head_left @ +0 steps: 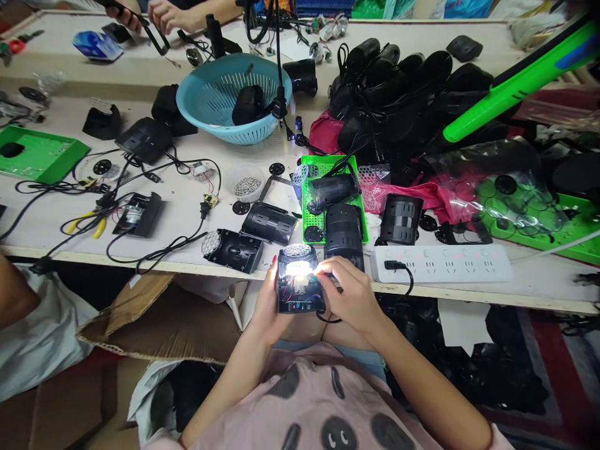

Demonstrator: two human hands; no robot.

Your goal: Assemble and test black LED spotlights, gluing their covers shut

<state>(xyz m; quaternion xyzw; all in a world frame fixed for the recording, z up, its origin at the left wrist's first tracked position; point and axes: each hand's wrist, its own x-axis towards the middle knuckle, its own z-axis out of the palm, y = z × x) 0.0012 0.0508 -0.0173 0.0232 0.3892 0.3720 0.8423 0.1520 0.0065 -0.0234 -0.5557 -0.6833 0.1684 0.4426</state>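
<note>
My left hand [268, 299] is wrapped around the left side of an opened black lamp housing [309, 299], just off the table's front edge. A bright light [298, 269] glows inside the housing, with a round honeycomb grille [297, 251] at its far end and thin red wires below. My right hand [351, 292] has thumb and finger pinched at the housing's right edge, close to the light; glare hides what is between them. A black cable [329, 320] hangs from the housing. Beyond it lie closed black housings [344, 225] and a green basket [305, 219].
A white power strip [443, 264] with a black plug lies at right along the front edge. Behind stand a blue colander [206, 119] and a pile of black housings [375, 87]. A green rod-shaped tool [504, 94] slants in from upper right. Another person's hands [164, 14] work across the table.
</note>
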